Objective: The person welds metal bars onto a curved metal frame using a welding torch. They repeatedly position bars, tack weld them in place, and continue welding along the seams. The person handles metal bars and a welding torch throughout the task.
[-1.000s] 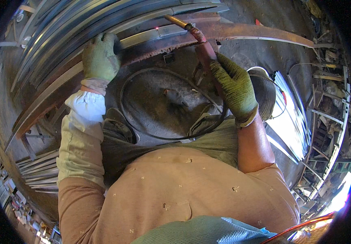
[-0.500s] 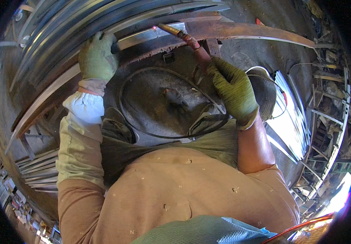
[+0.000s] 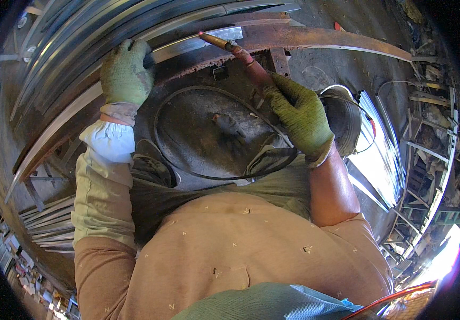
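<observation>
My right hand (image 3: 300, 114), in a green work glove, is closed round the red-brown handle of a welding torch (image 3: 252, 68). The torch points up and left, and a small pinkish glow shows at its brass-coloured nozzle. That tip is at the edge of a silver metal bar (image 3: 174, 50) lying along a rusty steel beam (image 3: 326, 40). Farther left, my gloved left hand (image 3: 126, 74) is closed over the bar, its fingertips partly hidden. A black cable (image 3: 157, 114) loops below the torch, between my knees and the beam.
Long metal profiles (image 3: 75, 58) lie stacked beyond the beam at the far left. A dark bucket (image 3: 343, 120) stands right of my right hand, with bright metal strips (image 3: 382, 154) beside it. Metal frames and scrap (image 3: 427, 144) line the right side.
The torch and my right hand have shifted slightly left and up, taking the nozzle a little left along the bar. My left hand has moved only slightly.
</observation>
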Available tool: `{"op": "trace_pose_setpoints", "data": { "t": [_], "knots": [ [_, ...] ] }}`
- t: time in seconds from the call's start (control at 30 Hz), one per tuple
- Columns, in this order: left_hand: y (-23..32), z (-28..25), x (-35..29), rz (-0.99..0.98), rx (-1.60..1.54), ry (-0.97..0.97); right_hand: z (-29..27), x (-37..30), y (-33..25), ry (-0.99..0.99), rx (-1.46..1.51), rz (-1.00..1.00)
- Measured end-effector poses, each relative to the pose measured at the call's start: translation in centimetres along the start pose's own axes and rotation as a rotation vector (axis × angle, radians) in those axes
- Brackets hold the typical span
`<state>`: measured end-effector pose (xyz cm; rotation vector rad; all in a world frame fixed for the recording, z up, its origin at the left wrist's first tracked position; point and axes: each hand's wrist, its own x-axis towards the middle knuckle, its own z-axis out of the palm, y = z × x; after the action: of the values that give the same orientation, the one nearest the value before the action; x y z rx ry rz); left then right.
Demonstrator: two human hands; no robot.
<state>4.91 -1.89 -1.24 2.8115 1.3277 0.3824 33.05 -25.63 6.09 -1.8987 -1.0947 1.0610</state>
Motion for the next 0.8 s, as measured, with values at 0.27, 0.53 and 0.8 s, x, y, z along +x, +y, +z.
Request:
{"op": "trace_pose_setpoints", "data": {
  "t": [0.27, 0.53, 0.8],
  "knots": [
    [-0.4, 0.7, 0.3, 0.028, -0.072, 0.051, 0.2, -0.1, -0.1, 0.005, 0.109, 0.127],
    [0.1, 0.9, 0.1, -0.020, -0.039, 0.034, 0.0, 0.2, 0.8, 0.028, -0.070, -0.037],
    [-0.1, 0.6, 0.3, 0.011, -0.052, 0.015, 0.1, -0.3, -0.9, 0.022, -0.036, 0.121]
  ]
}}
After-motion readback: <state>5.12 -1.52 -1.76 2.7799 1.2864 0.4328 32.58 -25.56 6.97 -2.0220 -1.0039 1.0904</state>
